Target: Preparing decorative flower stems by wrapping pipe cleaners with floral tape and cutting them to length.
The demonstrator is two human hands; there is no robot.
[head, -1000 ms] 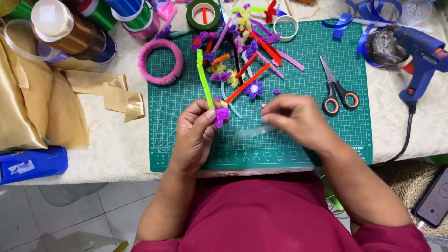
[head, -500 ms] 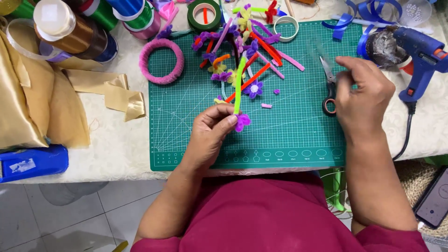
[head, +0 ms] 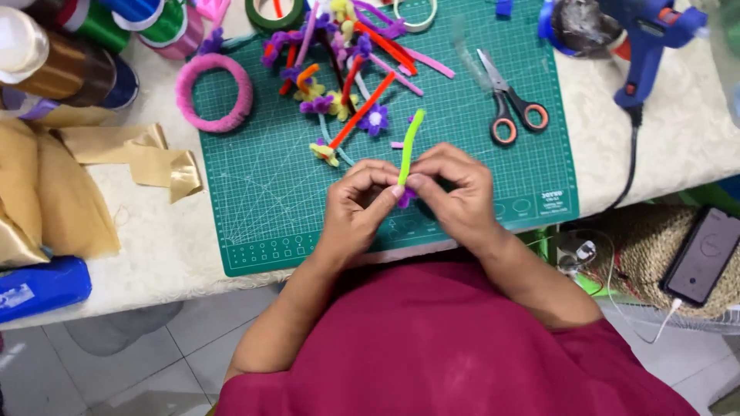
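My left hand [head: 356, 206] and right hand [head: 455, 194] meet over the near edge of the green cutting mat [head: 262, 192] — fingertips pinched together on the lime pipe cleaner [head: 409, 146], its purple flower [head: 404, 197] between them.

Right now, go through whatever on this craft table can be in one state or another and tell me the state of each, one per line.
Left hand: pinching the stem's lower end.
Right hand: pinching the same spot.
Green pipe cleaner stem: held upright, purple flower at its base.
Scissors: lying on the cutting mat, blades closed.
Glue gun: resting on the table, cord attached.
Phone: cable plugged in, screen dark.
Pink ring: lying flat, fully wrapped.
Gold ribbon: unrolled, creased.
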